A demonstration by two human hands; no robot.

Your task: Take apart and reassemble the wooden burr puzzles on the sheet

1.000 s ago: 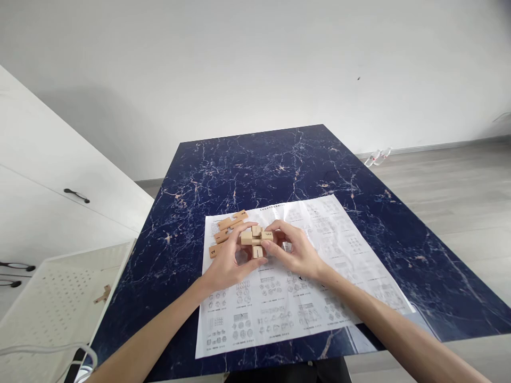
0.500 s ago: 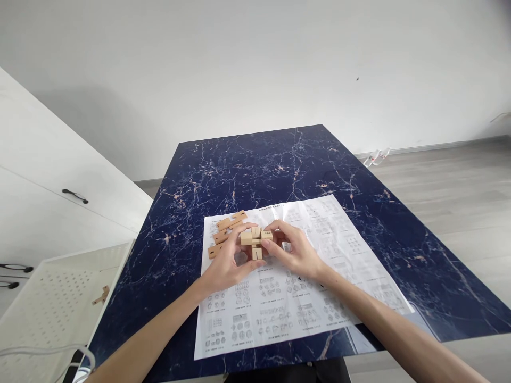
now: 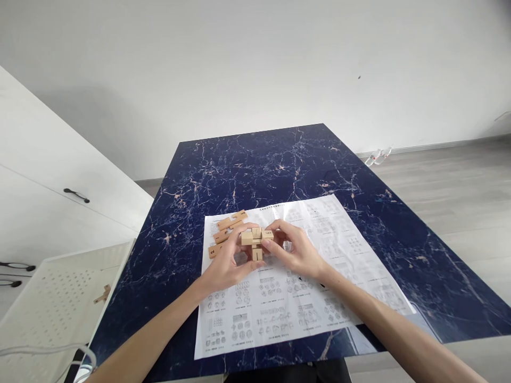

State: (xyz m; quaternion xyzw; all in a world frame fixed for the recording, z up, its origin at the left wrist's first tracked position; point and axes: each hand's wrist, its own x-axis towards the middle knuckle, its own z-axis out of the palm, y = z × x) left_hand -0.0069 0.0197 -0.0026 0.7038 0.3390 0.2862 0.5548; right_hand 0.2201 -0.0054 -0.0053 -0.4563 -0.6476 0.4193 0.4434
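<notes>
Between my two hands is a wooden burr puzzle, made of pale interlocking blocks, some with dark marks. My left hand is closed on its left side, thumb at the lower block and fingers behind. From the right, my right hand grips the right-hand block between thumb and fingers. The puzzle is held over a printed instruction sheet; whether it touches the paper I cannot tell. Several loose wooden puzzle pieces, numbered and notched, lie on the sheet just beyond my left hand.
The sheet lies on a dark blue marble-patterned table. A flat glossy object sits under the sheet's near right corner. To the left, a pale perforated surface holds another wooden piece and a white cable. White cabinets stand beyond.
The right-hand block of the puzzle appears slightly turned or shifted, its mark looking different. Both hands keep nearly the same grip and place.
</notes>
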